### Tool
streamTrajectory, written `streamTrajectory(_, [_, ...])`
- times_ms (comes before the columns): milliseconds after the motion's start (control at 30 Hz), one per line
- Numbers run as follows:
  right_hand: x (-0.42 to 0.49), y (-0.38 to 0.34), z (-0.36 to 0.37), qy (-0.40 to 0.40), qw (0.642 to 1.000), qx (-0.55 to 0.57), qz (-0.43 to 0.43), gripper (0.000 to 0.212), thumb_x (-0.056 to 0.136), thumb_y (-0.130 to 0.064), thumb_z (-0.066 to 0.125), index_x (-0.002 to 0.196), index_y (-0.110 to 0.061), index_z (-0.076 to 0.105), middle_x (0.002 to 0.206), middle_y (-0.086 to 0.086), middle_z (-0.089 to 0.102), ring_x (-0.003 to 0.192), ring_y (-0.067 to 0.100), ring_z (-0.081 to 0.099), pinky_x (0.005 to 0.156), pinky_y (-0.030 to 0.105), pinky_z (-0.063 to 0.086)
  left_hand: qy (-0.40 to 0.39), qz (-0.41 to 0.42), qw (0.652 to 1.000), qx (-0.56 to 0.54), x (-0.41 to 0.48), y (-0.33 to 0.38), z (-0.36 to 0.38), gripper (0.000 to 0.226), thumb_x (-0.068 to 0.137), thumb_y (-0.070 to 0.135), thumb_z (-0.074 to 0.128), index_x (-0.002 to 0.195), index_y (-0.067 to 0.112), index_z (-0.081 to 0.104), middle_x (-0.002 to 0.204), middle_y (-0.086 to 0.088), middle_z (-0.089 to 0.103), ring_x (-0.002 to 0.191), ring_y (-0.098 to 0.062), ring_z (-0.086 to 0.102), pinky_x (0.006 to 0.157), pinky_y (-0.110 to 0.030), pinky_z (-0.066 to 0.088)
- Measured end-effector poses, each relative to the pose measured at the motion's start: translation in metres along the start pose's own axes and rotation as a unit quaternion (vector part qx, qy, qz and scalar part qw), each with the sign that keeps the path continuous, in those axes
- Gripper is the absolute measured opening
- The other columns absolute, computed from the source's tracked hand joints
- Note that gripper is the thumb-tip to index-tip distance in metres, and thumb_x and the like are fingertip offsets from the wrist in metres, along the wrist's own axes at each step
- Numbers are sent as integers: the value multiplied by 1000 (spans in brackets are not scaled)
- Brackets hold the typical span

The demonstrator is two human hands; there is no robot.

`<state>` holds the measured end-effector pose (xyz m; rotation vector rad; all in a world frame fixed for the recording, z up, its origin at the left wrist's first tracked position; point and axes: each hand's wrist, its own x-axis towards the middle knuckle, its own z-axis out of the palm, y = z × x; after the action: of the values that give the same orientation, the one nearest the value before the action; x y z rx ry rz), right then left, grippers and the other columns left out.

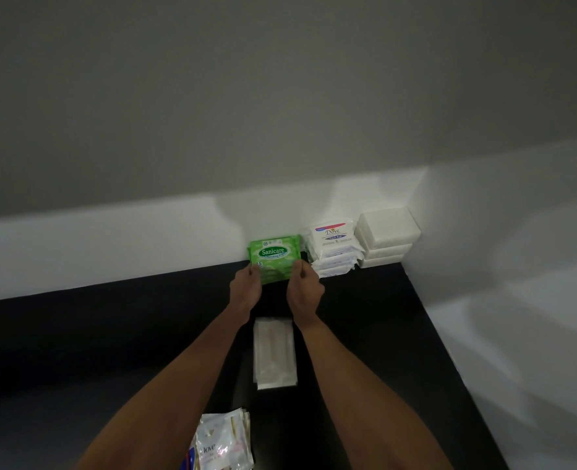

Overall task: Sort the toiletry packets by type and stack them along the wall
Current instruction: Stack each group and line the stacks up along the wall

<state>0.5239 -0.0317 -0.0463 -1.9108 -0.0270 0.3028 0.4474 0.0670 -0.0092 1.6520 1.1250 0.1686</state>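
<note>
A stack of green Sanicare wipe packets [274,254] stands against the white wall on the black surface. My left hand [246,290] grips its left front corner and my right hand [303,290] grips its right front corner. To its right stands a stack of white Dove packets [334,247], and further right, in the corner, a stack of plain white blocks [387,237]. Between my forearms lies a long white packet [275,352]. Silver Dove sachets [224,439] lie in a loose pile near the bottom edge.
The black surface [93,334] runs left along the white wall [110,239] and ends at a white side wall [483,266] on the right. A small blue-and-red item [188,461] peeks out beside the sachets.
</note>
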Motion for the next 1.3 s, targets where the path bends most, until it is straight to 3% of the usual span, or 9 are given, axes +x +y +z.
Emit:
streamTrajectory(167, [2,0,-2,-39,999,-31,15,54,111,-52,45,155,-21,54,144,11,66,132,36,61,107,35,46,-7,-10,1000,-15,-5,1,-8,40,110,40,44,122,16,74,113,-8,73,105,-28,69,89,-36,51])
streamTrajectory(333, [-20,-2,-26,-97,994,-51,-13,54,112,-51,43,153,-17,53,144,12,64,134,37,58,105,35,42,18,-6,1000,1,-27,-3,-15,28,110,38,48,87,25,59,92,5,62,101,-25,62,86,-38,45])
streamTrajectory(400, [-31,-5,-40,-110,992,-57,-5,52,111,-51,43,149,-20,58,143,8,65,135,32,58,108,35,43,18,-8,1000,15,-47,-5,-18,18,110,33,48,101,27,63,101,10,61,109,-20,55,90,-29,37])
streamTrajectory(467, [-42,-7,-53,-104,992,-72,7,47,110,-50,47,141,-21,66,136,5,70,130,27,63,107,35,46,15,-5,1000,13,-65,-13,-23,41,110,32,51,143,9,59,133,-4,65,128,-23,57,98,-28,37])
streamTrajectory(533, [-60,-6,-69,-100,992,-75,10,39,109,-43,54,134,-19,70,126,1,74,121,22,68,103,30,48,16,-9,1000,16,-86,-23,-26,55,109,35,53,156,7,47,150,-12,59,138,-28,55,106,-31,40])
streamTrajectory(667, [-101,7,-96,-115,991,-63,25,27,107,-33,61,127,-17,72,116,-2,73,109,14,67,92,25,47,-1,-15,1000,4,-129,-50,-27,57,109,37,52,158,9,43,147,-12,61,134,-28,58,99,-27,42])
streamTrajectory(833, [-139,32,-101,-129,986,-102,36,36,108,-34,58,138,-17,67,130,0,72,115,13,67,94,26,52,-24,1,999,30,-166,-66,-15,43,113,29,47,147,4,51,105,10,65,92,-9,63,73,-21,47])
streamTrajectory(1067, [-162,40,-86,-122,982,-145,18,39,111,-33,52,147,-20,60,137,3,68,120,18,66,88,25,51,-50,6,997,64,-165,-86,4,49,113,30,42,156,8,44,133,-15,67,119,-28,66,104,-47,53])
streamTrajectory(1300, [-170,40,-59,-129,975,-179,-4,40,111,-30,49,149,-22,57,138,6,66,126,22,62,100,39,57,-37,0,997,68,-154,-95,-11,47,113,25,43,156,7,43,133,-17,65,115,-27,67,98,-46,58])
